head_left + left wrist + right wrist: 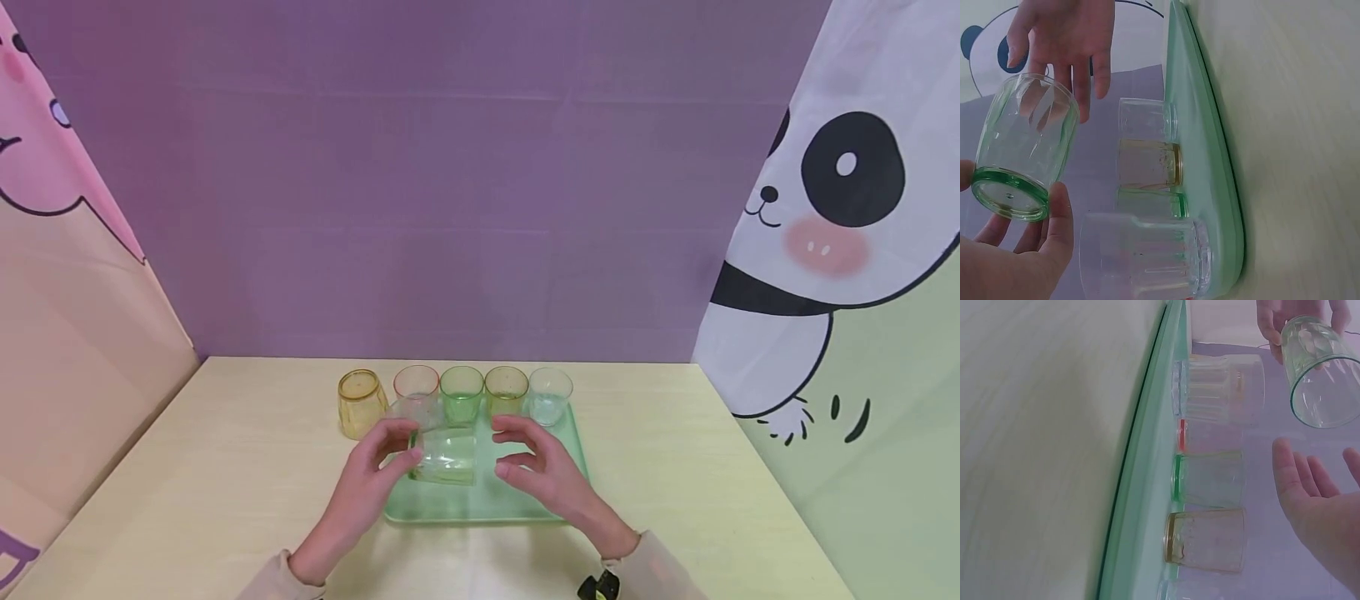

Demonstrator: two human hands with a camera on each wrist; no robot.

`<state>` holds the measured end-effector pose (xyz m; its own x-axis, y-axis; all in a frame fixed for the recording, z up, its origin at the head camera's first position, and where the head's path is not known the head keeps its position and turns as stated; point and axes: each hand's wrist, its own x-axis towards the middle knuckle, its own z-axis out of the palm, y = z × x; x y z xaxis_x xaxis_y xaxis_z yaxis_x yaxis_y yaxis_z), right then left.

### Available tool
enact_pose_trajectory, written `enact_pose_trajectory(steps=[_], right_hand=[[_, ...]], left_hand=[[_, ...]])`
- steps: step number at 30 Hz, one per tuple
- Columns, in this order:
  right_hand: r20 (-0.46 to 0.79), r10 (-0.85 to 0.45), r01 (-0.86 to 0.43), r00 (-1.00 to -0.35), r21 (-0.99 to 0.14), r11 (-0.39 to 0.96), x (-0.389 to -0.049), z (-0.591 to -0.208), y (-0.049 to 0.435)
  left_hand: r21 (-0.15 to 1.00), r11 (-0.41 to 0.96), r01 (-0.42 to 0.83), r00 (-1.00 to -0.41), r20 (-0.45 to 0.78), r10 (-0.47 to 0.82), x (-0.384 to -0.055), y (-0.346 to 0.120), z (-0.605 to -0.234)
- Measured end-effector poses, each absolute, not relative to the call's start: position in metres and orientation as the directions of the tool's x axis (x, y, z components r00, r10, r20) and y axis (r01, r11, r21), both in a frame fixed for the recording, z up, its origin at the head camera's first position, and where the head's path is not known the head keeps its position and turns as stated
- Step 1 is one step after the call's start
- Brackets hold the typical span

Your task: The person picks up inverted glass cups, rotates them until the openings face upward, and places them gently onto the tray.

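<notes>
My left hand (pixel 372 462) grips a green-tinted drinking glass (pixel 450 458) at its thick base, thumb on one side and fingers on the other. The glass lies on its side in the air above the green tray (pixel 510 502), its mouth facing right. Across from that mouth is my right hand (pixel 546 473), fingers apart and slightly bent, holding nothing. In the right wrist view, a gap shows between those fingertips (pixel 1281 450) and the rim of the glass.
Along the tray's far side stand a red-rimmed glass (pixel 416 379), a green glass (pixel 462 396), a yellowish glass (pixel 507 393) and a clear one (pixel 551 398). Another clear glass (pixel 1141 259) is in front of the red-rimmed one. Left of the tray, an amber glass (pixel 362 408) stands mouth down.
</notes>
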<state>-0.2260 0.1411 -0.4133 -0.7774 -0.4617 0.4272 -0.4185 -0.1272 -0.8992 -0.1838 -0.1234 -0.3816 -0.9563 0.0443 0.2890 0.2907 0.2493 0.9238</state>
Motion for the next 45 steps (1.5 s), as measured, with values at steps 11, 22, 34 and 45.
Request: enact_pose_trajectory(steps=[11, 22, 34, 45], right_hand=[[0.43, -0.483, -0.394, -0.763, -0.901, -0.181, -0.222, -0.413, 0.136], [0.399, -0.486, -0.355, -0.777, -0.916, -0.184, -0.218, -0.417, 0.134], [0.378, -0.479, -0.327, -0.792, -0.926, -0.191, -0.215, -0.417, 0.134], [0.462, -0.444, -0.415, -0.768, -0.886, -0.206, -0.218, -0.414, 0.136]], left_hand=[[0.939, 0.231, 0.254, -0.967, 0.242, 0.078, -0.181, -0.118, -0.384], [0.936, 0.224, 0.27, -0.962, 0.253, 0.102, -0.181, -0.115, -0.386], [0.944, 0.196, 0.267, -0.962, 0.249, 0.111, -0.178, -0.111, -0.391], [0.943, 0.171, 0.285, -0.954, 0.262, 0.145, -0.178, -0.108, -0.385]])
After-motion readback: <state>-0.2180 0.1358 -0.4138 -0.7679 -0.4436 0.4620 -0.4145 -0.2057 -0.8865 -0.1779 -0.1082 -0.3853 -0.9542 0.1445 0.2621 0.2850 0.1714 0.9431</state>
